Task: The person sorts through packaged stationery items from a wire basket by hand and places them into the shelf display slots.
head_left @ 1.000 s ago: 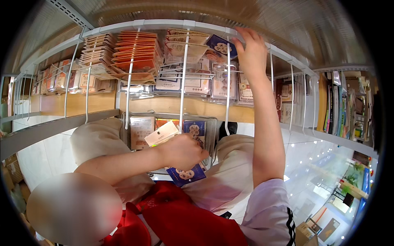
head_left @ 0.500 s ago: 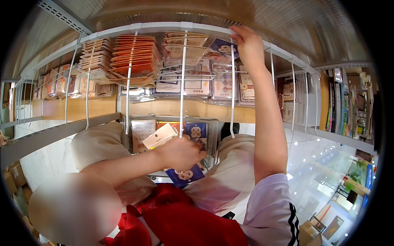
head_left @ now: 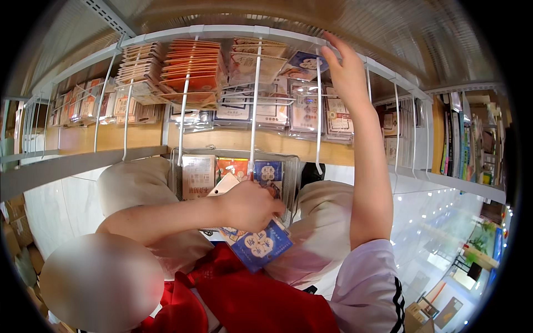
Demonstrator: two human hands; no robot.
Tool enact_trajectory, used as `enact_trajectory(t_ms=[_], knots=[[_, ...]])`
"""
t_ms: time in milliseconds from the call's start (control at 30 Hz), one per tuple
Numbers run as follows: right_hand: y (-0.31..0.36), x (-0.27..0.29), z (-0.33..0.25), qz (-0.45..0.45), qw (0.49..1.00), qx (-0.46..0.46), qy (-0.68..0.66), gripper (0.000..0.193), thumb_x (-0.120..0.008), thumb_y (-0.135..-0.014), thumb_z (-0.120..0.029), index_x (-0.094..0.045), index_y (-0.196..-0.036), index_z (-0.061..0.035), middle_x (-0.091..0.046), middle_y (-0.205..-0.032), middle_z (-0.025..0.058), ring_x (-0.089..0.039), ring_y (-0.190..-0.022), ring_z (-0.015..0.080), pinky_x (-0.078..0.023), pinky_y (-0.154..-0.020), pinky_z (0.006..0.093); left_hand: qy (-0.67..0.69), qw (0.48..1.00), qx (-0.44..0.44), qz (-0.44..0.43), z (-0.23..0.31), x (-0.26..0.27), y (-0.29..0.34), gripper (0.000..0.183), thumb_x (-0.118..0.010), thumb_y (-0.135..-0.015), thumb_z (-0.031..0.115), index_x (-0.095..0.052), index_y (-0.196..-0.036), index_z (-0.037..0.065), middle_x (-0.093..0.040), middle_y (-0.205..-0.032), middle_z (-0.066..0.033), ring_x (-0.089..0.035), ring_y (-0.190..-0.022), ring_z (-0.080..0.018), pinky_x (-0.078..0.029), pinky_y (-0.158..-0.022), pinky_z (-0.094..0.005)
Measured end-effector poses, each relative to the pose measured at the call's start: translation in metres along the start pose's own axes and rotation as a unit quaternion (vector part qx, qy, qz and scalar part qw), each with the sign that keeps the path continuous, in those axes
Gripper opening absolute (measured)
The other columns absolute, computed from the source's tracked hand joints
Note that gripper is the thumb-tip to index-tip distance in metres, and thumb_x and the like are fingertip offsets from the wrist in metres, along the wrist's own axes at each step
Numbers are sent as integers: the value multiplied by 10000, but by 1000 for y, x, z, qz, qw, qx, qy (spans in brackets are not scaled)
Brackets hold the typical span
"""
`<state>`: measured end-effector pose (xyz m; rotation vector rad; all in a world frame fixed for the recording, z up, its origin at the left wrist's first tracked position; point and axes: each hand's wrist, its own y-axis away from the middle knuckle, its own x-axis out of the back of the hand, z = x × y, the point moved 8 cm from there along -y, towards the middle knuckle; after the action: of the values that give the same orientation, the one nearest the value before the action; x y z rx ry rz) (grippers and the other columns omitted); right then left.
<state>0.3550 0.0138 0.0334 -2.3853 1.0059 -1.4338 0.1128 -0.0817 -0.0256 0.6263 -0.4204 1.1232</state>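
My left hand [head_left: 252, 205] is closed on several flat packets. From its near side a blue packet with pale rounded shapes [head_left: 260, 248] sticks out, and a cream packet [head_left: 225, 183] shows past its far side. My right hand [head_left: 345, 69] is raised at the white rail [head_left: 230, 30], fingers stretched and thumb apart, holding nothing that I can see. Beside its fingertips another blue packet [head_left: 303, 65] hangs on a white prong [head_left: 319, 111]. Under my left hand, a mesh basket [head_left: 290, 191] holds a pale packet [head_left: 198, 176], an orange one [head_left: 232, 166] and a blue one [head_left: 268, 175].
Orange packets [head_left: 194, 75] and pale packets [head_left: 139, 72] hang in thick rows at the left. Clear-wrapped packets [head_left: 305, 108] stand on the wooden shelf [head_left: 266, 145] behind the prongs. Upright books [head_left: 458, 139] fill a shelf at right. My knees flank the basket.
My right hand's fingers have straightened and spread by the rail. My left hand has shifted slightly right and nearer, turning the packets so more of the blue one shows. The view has shifted slightly.
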Motion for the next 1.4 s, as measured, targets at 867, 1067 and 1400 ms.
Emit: enact_trajectory(t_ms=[867, 1067, 1400], knots=[[152, -27, -145, -162, 908, -194, -335, 372, -536, -830, -95, -440, -1166, 31, -554, -1060, 165, -561, -951, 247, -430, -833, 328, 612, 535, 112, 572, -86, 92, 54, 538, -179, -960, 443, -528, -988, 36, -616, -826, -76, -613, -752, -156, -518, -681, -298], [134, -23, -121, -91, 770, -275, -569, 311, -476, -863, -35, -438, -1168, 6, -569, -1075, 91, -558, -947, 138, -433, -849, 275, 692, 582, 25, 426, -66, 110, 44, 332, -446, -910, 305, -505, -1074, 23, -601, -1008, -107, -612, -888, -190, -511, -793, -334], [111, 2, -110, -42, 932, -180, -313, 485, -589, -824, -75, -358, -1235, 41, -477, -1169, 144, -521, -991, 174, -432, -868, 281, 757, 598, -91, 248, -35, 99, 30, 381, -444, -906, 244, -452, -1175, -26, -545, -1145, -147, -571, -1013, -223, -459, -900, -365]])
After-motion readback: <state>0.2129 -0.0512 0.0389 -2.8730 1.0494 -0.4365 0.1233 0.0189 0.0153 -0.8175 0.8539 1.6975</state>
